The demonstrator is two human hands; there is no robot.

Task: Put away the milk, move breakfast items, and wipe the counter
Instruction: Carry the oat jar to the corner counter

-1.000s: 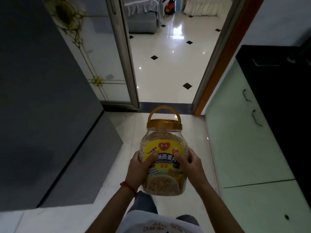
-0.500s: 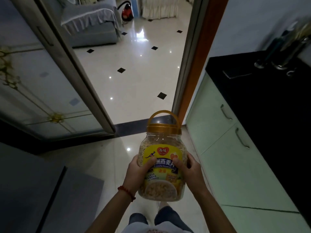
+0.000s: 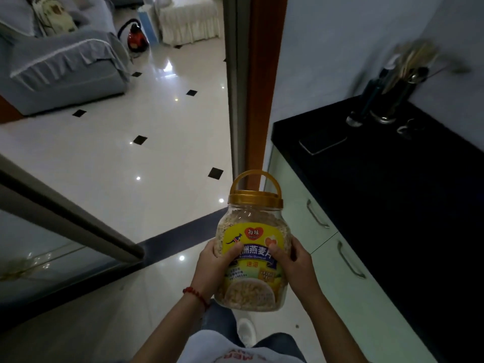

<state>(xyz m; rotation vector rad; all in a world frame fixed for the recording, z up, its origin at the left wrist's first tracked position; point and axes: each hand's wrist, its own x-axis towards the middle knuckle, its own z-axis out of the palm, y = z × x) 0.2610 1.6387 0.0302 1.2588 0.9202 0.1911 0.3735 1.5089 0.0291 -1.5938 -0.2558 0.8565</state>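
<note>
A clear plastic oatmeal jar [image 3: 252,231] with a gold lid, a gold carry handle and a yellow label is held upright in front of me, above the floor. My left hand [image 3: 213,268] grips its left side, a red bracelet on that wrist. My right hand [image 3: 296,265] grips its right side. The black counter [image 3: 392,179] lies to the right of the jar, apart from it.
On the counter's far end stand a dark utensil holder [image 3: 392,100] and a flat phone-like object [image 3: 323,144]. Pale green cabinet doors [image 3: 337,271] with metal handles run below. A sliding glass door [image 3: 65,231] is at left; the doorway opens onto a tiled room with a grey sofa [image 3: 60,66].
The view has swung to the right: the dark fridge at left has left the frame and more of the counter shows. Both hands keep the same hold on the jar.
</note>
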